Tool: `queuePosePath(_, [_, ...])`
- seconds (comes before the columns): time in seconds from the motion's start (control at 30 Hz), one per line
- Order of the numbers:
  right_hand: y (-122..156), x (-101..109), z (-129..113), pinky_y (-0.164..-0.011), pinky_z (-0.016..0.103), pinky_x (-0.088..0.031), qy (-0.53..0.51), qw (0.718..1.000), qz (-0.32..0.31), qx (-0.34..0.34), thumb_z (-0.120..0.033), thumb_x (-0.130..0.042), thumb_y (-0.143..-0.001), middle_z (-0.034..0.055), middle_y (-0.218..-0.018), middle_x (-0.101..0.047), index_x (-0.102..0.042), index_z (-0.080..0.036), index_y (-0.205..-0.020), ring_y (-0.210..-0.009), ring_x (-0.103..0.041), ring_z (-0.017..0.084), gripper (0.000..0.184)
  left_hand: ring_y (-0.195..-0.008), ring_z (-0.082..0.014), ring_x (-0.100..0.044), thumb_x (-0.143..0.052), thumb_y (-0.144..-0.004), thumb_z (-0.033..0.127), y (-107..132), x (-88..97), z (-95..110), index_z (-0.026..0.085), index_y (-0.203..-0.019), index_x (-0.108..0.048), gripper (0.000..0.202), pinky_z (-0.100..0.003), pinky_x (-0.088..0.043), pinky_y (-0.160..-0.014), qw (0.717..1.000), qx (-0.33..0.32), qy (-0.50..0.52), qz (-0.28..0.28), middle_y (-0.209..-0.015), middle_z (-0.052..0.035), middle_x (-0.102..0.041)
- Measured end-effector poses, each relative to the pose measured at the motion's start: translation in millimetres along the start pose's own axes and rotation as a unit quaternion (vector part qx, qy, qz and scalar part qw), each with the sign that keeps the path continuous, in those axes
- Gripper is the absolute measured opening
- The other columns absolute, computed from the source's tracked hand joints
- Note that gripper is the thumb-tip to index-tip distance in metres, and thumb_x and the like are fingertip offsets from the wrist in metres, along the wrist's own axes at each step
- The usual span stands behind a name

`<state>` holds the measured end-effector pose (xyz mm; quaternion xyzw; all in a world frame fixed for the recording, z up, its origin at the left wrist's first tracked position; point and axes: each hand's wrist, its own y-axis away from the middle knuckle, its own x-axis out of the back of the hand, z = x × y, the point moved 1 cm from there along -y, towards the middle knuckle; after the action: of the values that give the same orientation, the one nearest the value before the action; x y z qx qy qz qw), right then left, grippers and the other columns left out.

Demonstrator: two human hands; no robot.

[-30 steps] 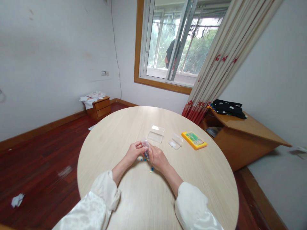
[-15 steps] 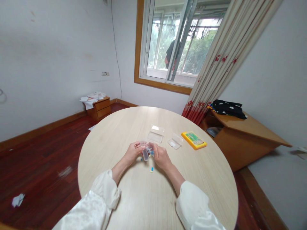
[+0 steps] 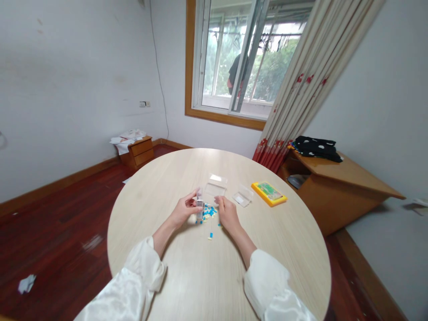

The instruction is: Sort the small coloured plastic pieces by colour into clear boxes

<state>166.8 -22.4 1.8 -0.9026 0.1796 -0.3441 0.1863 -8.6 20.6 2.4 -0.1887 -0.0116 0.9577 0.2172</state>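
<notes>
My left hand (image 3: 183,210) grips a small clear plastic box (image 3: 199,209) held tilted just over the table, left of a loose pile of small blue and pale-yellow pieces (image 3: 209,211). Curled fingers close my right hand (image 3: 226,209) at the pile's right side; whether anything is between the fingertips I cannot make out. One blue-and-yellow piece (image 3: 211,236) lies apart, nearer to me. Just beyond the hands rests an open clear plastic case (image 3: 215,189). To its right is a smaller open clear case (image 3: 241,197).
A yellow-framed case with a green face (image 3: 269,193) lies at the right of the round pale table (image 3: 200,276). Beyond the table's right edge stands a tilted wooden cabinet (image 3: 337,191) with black cloth (image 3: 317,148) on top. A small drawer unit (image 3: 142,151) sits back left.
The blue and yellow pieces now lie spread on the table between my hands. My left hand has turned the clear box more upright, and my right hand has moved slightly away from it.
</notes>
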Motion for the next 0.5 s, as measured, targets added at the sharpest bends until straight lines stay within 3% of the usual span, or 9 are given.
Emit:
queuePosePath(0.17, [0, -2, 3, -0.078, 0.035, -0.047, 0.026, 0.999, 0.036, 0.014, -0.035, -0.029, -0.092, 0.011, -0.083, -0.067, -0.065, -0.015, -0.085, -0.082, -0.061, 0.021, 0.042, -0.071, -0.0108, -0.051, -0.082, -0.047, 0.012, 3, -1.6, 4, 0.018, -0.124, -0.058, 0.081, -0.026, -0.043, -0.074, 0.999, 0.007, -0.04, -0.015, -0.083, -0.0009, -0.06])
queuePosePath(0.27, [0, -3, 5, -0.077, 0.034, -0.046, 0.011, 0.999, 0.043, 0.005, -0.035, -0.028, -0.092, 0.0107, -0.084, -0.067, -0.064, -0.016, -0.085, -0.082, -0.06, 0.02, 0.041, -0.072, -0.0101, -0.049, -0.082, -0.046, 0.011, 5, -3.6, 8, 0.021, -0.122, -0.06, 0.081, -0.027, -0.044, -0.075, 0.998, 0.004, -0.052, -0.031, -0.092, -0.0019, -0.059])
queuePosePath(0.4, [0, -7, 11, -0.071, 0.032, -0.046, -0.008, 0.998, 0.055, -0.028, -0.037, -0.027, -0.091, 0.0086, -0.076, -0.066, -0.062, -0.017, -0.078, -0.074, -0.06, 0.02, 0.043, -0.1, -0.02, -0.052, -0.083, -0.042, 0.007, 6, -5.8, 10, 0.023, -0.116, -0.064, 0.078, -0.033, -0.041, -0.091, 0.993, -0.03, -0.089, -0.074, -0.115, -0.0068, -0.055])
queuePosePath(0.5, [1, -10, 15, -0.068, 0.032, -0.046, -0.022, 0.996, 0.069, -0.054, -0.04, -0.026, -0.09, 0.0071, -0.068, -0.064, -0.057, -0.019, -0.069, -0.068, -0.059, 0.019, 0.043, -0.116, -0.0251, -0.046, -0.083, -0.044, 0.008, 8, -7.7, 13, 0.023, -0.117, -0.063, 0.077, -0.036, -0.033, -0.102, 0.983, -0.055, -0.139, -0.106, -0.118, -0.0085, -0.055])
